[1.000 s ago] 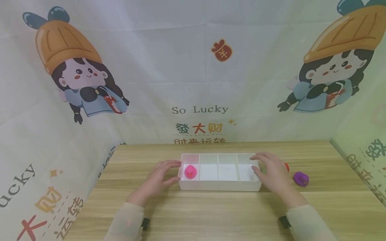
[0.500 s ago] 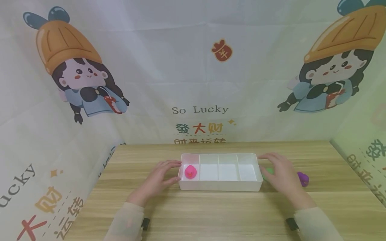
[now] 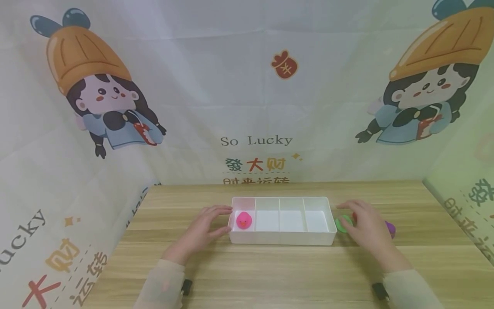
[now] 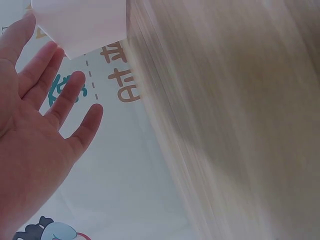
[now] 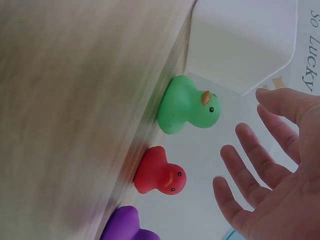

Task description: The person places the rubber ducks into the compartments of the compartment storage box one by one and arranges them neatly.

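Note:
A white tray (image 3: 281,238) with a row of compartments stands on the table, and a pink rubber duck (image 3: 244,220) sits in its leftmost one. My left hand (image 3: 203,227) is at the tray's left end, fingertips right at the rim; in the left wrist view its fingers (image 4: 65,102) are spread and relaxed. To the right of the tray, my right hand (image 3: 364,225) hovers over a green rubber duck (image 5: 187,105), holding nothing. A red rubber duck (image 5: 159,172) and a purple rubber duck (image 5: 127,225) line up beyond the green one, partly hidden by that hand in the head view.
The wooden table (image 3: 270,274) runs up to a pale cloth backdrop (image 3: 200,107) printed with cartoon figures and lettering. Cloth also hangs along the left and right sides. The tray's end wall (image 5: 242,45) rises close beside the green duck.
My right hand has moved right, from over the tray's right end to above the ducks beside it. More of the green duck shows now. My left hand and the pink duck have stayed put.

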`<state>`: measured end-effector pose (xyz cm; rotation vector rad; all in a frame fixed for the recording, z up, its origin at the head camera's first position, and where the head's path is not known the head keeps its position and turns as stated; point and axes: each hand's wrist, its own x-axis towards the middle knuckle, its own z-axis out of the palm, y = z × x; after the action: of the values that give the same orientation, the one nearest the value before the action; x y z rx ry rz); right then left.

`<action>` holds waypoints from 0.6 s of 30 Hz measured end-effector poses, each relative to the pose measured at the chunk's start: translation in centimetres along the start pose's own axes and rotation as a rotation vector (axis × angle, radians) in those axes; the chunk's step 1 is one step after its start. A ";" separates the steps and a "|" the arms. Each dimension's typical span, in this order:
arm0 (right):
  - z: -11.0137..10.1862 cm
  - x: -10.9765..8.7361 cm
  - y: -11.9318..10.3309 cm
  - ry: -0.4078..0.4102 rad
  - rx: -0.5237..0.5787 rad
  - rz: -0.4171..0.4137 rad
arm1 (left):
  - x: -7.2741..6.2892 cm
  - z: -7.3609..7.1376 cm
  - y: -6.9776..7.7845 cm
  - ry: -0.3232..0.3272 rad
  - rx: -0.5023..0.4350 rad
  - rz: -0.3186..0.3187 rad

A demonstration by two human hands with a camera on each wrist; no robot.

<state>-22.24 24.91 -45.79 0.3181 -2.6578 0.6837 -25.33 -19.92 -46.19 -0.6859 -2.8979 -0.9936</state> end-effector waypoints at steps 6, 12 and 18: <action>0.0 -0.3 0.4 -0.021 0.006 0.007 | 0.0 0.0 0.1 -0.002 -0.009 0.002; -0.2 -0.6 0.9 -0.066 0.033 0.040 | -0.1 -0.1 0.1 0.006 -0.007 0.015; -0.4 -0.9 1.3 -0.089 0.016 0.068 | -0.1 0.0 0.1 0.005 -0.004 0.008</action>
<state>-21.69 26.31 -46.33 0.2692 -2.7595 0.7289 -25.20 -19.87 -46.12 -0.6934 -2.8875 -0.9988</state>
